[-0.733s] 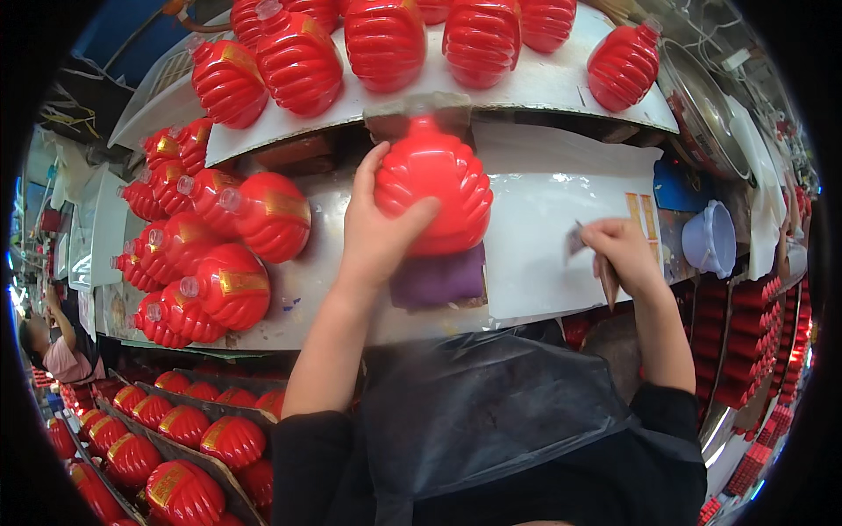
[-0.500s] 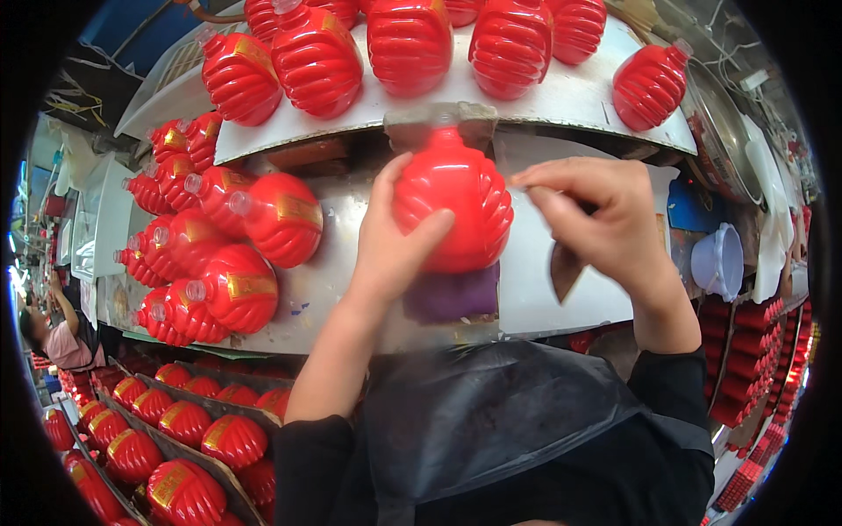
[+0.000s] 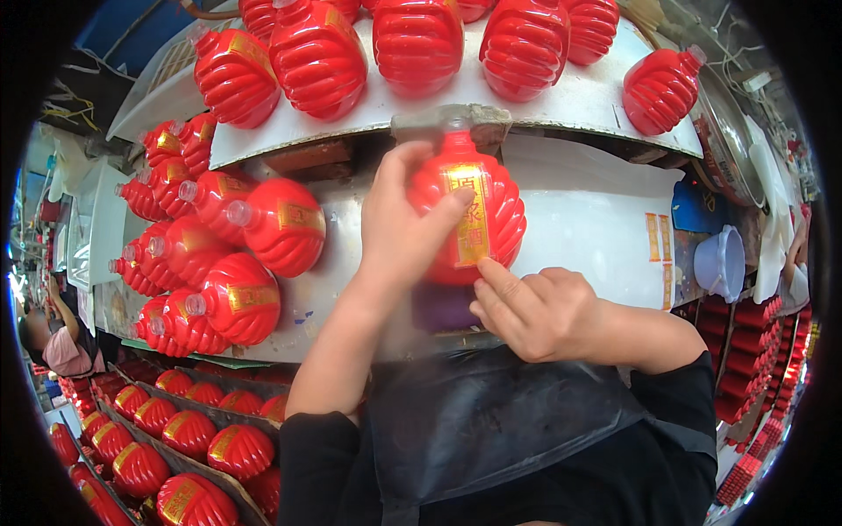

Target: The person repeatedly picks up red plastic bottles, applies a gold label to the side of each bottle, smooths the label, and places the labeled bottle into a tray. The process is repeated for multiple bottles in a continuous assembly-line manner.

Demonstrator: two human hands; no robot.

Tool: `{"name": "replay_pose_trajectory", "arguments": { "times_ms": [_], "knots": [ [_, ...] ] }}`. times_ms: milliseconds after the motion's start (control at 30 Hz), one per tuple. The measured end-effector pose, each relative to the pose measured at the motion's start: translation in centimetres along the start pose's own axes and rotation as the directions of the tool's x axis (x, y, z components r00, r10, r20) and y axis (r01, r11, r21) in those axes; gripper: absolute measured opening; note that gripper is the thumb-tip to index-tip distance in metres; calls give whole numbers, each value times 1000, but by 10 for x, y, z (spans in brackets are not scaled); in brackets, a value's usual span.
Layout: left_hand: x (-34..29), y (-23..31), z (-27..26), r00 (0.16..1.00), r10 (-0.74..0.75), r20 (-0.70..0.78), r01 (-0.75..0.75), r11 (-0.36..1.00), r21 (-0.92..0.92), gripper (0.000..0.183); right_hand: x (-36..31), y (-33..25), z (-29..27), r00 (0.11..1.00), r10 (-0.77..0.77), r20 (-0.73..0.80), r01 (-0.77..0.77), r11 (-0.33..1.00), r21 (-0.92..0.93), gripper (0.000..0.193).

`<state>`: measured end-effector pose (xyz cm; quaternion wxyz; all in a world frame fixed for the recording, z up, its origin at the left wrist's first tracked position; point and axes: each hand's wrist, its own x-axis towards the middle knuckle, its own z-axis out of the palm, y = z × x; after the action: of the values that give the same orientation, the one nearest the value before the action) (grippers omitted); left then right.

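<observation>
A red ribbed bottle [image 3: 502, 223] with a clear neck lies on its back on the work table, its neck toward the far side. My left hand [image 3: 399, 215] is closed around its left side, the thumb lying across a long gold label [image 3: 471, 241] on the bottle's front. The label runs from below the neck to the lower edge. At its lower end the index fingertip of my right hand [image 3: 535, 307] presses; the other fingers are curled in. A grey block [image 3: 493, 118] sits at the neck, and a purple cloth [image 3: 443, 311] is partly under the bottle.
Several labelled red bottles [image 3: 285, 228] crowd the table's left. More stand on a raised white shelf [image 3: 561, 114] at the far side. A white sheet [image 3: 579, 202] with gold label strips [image 3: 660, 237] lies right, near a lavender bucket [image 3: 719, 263]. Boxed bottles [image 3: 189, 430] fill the lower left.
My right hand has moved left and down, from beside the bottle to its lower front. A gold label now shows on the bottle's front, which was bare before.
</observation>
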<state>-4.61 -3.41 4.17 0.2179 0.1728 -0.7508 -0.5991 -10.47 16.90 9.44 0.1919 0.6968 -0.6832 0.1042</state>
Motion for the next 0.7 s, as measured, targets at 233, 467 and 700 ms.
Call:
{"name": "replay_pose_trajectory", "arguments": {
  "times_ms": [233, 467, 700],
  "knots": [
    [-14, -1, -11, 877, 457, 147, -471, 760, 447, 60, 18, 39, 13, 842, 539, 23, -501, 766, 404, 38],
    [-7, 6, -11, 871, 419, 257, -492, 732, 472, 63, 21, 38, 29, 800, 598, 45, -548, 698, 461, 42],
    [-16, -2, -13, 921, 333, 201, -385, 850, 359, 87, 21, 54, 26, 806, 578, 124, -518, 590, 619, 44]
  ]
}}
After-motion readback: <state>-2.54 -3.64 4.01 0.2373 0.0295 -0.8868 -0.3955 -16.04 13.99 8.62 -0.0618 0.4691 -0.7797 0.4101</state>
